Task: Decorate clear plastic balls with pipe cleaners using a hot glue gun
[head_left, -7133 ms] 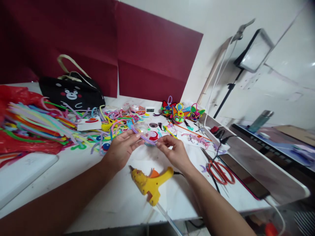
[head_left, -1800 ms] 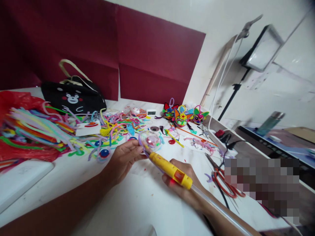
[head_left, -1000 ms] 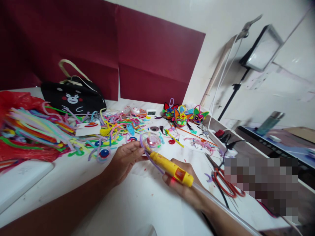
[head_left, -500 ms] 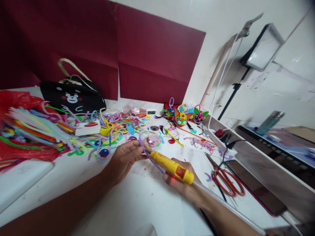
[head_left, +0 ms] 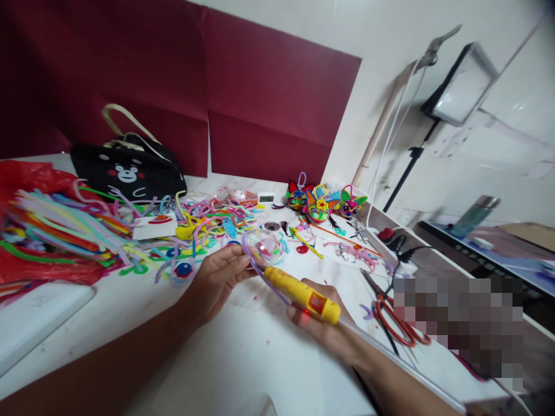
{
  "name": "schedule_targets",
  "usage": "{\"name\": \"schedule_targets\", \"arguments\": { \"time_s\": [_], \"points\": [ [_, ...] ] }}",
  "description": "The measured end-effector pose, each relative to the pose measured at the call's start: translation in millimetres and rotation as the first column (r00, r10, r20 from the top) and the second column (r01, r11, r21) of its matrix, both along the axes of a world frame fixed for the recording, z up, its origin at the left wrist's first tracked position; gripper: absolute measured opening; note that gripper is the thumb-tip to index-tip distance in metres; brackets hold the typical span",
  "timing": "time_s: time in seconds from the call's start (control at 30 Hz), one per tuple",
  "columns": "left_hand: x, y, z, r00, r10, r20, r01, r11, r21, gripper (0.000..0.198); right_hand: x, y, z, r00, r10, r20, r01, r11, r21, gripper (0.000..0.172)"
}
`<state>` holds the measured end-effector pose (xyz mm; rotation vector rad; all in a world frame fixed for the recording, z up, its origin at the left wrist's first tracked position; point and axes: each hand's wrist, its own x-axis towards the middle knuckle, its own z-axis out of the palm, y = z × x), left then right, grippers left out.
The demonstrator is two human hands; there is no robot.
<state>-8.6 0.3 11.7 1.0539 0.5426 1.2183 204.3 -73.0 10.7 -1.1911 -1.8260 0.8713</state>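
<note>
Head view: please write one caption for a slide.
Left hand holds a clear plastic ball while right hand points a yellow glue gun at it.

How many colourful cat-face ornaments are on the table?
3, in a row near the maroon board: red-eared cat face leftmost, middle cat face, green-eared cat face rightmost. Others may hide among clutter.

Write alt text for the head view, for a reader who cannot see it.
The left hand holds a clear ball ringed with a lilac pipe cleaner, while the right hand points a yellow glue gun at its edge. Around them on the white table lie loose pipe cleaners, red scissors and three cat-face ornaments.
</note>
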Motion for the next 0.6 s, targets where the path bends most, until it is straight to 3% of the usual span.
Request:
{"name": "schedule_targets", "arguments": {
  "time_s": [0.6],
  "points": [
    [0.9,2.7,-3.7,1.000,-0.020,0.009,0.020,1.000,0.017,0.014,-0.6,0.8,1.9,1.000,-0.004,0.009,0.004,1.000,-0.005,0.022]
  ]
}}
